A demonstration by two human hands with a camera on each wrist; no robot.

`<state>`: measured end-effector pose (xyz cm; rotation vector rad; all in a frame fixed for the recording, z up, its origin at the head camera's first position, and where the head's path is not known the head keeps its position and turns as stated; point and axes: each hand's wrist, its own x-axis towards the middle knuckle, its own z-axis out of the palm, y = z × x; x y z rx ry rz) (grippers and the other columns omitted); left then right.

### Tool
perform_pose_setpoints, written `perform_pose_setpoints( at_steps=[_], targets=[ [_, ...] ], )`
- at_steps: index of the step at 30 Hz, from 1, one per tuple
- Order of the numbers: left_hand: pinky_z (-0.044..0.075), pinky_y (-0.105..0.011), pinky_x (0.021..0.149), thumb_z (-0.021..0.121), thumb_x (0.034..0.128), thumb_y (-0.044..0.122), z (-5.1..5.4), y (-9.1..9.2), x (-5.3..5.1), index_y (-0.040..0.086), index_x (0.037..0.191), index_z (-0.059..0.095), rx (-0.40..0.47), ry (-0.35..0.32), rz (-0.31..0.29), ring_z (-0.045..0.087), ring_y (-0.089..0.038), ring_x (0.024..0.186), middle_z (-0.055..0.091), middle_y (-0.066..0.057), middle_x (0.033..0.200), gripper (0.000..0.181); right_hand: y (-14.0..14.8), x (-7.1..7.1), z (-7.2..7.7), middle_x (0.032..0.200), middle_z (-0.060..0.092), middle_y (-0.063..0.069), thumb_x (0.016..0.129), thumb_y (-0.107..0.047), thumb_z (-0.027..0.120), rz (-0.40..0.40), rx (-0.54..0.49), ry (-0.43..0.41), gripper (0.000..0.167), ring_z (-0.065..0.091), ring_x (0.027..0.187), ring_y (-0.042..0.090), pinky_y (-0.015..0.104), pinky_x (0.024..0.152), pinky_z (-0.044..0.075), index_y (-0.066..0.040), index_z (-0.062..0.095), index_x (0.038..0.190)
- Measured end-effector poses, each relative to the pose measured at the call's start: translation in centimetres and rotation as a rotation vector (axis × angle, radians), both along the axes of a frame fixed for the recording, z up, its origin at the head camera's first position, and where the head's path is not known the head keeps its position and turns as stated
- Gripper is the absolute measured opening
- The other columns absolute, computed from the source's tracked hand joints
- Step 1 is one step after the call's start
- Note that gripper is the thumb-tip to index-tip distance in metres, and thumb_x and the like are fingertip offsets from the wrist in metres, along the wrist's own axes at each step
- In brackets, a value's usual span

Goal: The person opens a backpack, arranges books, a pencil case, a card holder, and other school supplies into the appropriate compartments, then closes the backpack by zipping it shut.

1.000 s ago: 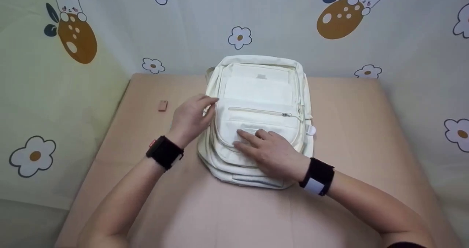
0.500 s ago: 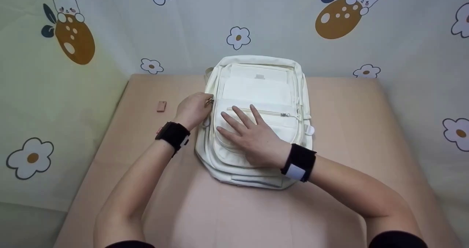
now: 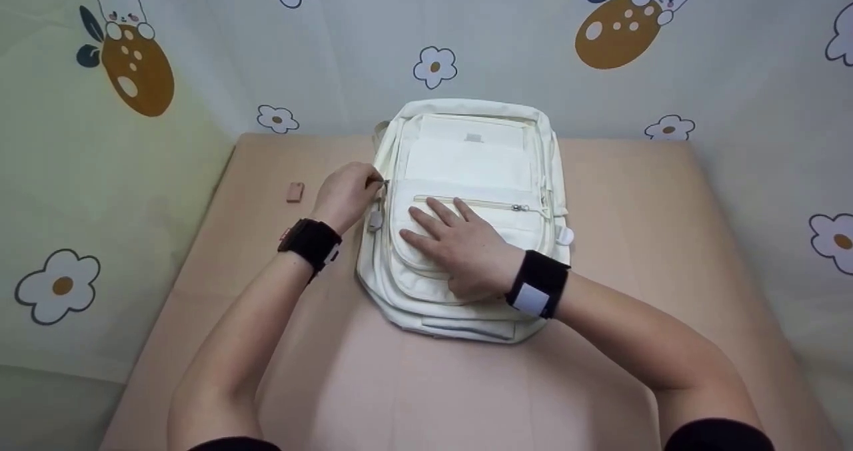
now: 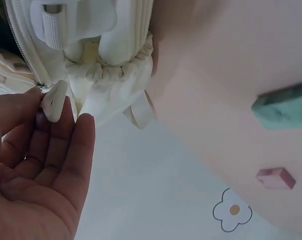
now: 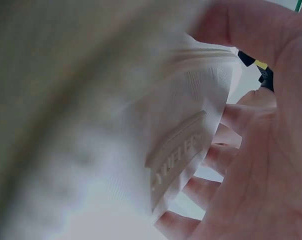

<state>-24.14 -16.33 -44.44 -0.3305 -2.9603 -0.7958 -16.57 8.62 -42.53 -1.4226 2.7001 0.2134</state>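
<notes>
A cream-white backpack (image 3: 466,158) lies on the table with its front up. At its left side my left hand (image 3: 345,194) pinches a zipper pull; in the left wrist view the white pull tab (image 4: 54,102) lies against the fingers, beside the zipper's metal teeth (image 4: 26,55). A gap with a dark inside shows along that zipper. My right hand (image 3: 466,248) rests with fingers spread on the lower front pocket, below the pocket zipper (image 3: 473,202). In the right wrist view its fingers lie by a raised-letter label (image 5: 178,155).
A small pink block (image 3: 295,192) lies on the table, left of the backpack. The left wrist view also has a green block (image 4: 286,107), which I cannot find in the head view. Patterned fabric walls (image 3: 346,44) stand behind and beside the table (image 3: 633,238).
My right hand has moved up and left across the front pocket and spread its fingers flat. My left hand has shifted slightly up and left along the backpack's side, its fingers now curled at the zipper.
</notes>
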Motion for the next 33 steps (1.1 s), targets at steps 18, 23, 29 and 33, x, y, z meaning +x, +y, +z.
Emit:
perform_pose_setpoints(
  at_steps=[18, 23, 29, 33],
  targets=[
    [0.052, -0.043, 0.074, 0.063, 0.1017, 0.012, 0.3, 0.1, 3.0, 0.004, 0.103, 0.074, -0.130, 0.137, -0.071, 0.064, -0.027, 0.083, 0.067, -0.010, 0.096, 0.014, -0.1, 0.2, 0.0, 0.170, 0.014, 0.013, 0.076, -0.015, 0.068, -0.009, 0.013, -0.003, 0.096, 0.006, 0.155, 0.037, 0.060, 0.120, 0.016, -0.021, 0.028, 0.163],
    [0.053, -0.044, 0.071, 0.064, 0.1007, 0.010, 0.4, 0.2, 4.5, 0.004, 0.101, 0.074, -0.176, 0.157, -0.100, 0.065, -0.028, 0.082, 0.068, -0.011, 0.095, 0.011, -0.1, 0.2, 0.0, 0.170, 0.014, 0.013, 0.076, -0.015, 0.068, -0.007, 0.005, 0.001, 0.096, 0.007, 0.155, 0.038, 0.060, 0.120, 0.016, -0.021, 0.028, 0.163],
    [0.053, -0.045, 0.069, 0.066, 0.0990, 0.009, 0.4, 0.3, 5.7, 0.004, 0.096, 0.072, -0.196, 0.180, -0.124, 0.066, -0.028, 0.081, 0.068, -0.011, 0.094, 0.009, 0.0, 0.2, -0.1, 0.169, 0.015, 0.014, 0.075, -0.016, 0.070, -0.002, -0.014, 0.004, 0.097, 0.008, 0.155, 0.039, 0.061, 0.120, 0.017, -0.020, 0.029, 0.163],
    [0.054, -0.044, 0.070, 0.066, 0.0984, 0.008, 0.2, 0.4, 5.8, 0.004, 0.097, 0.072, -0.182, 0.182, -0.118, 0.066, -0.029, 0.083, 0.069, -0.011, 0.094, 0.007, 0.0, 0.2, -0.2, 0.170, 0.014, 0.014, 0.074, -0.017, 0.070, -0.002, -0.023, -0.007, 0.098, 0.007, 0.155, 0.039, 0.061, 0.120, 0.016, -0.020, 0.028, 0.163]
  ],
)
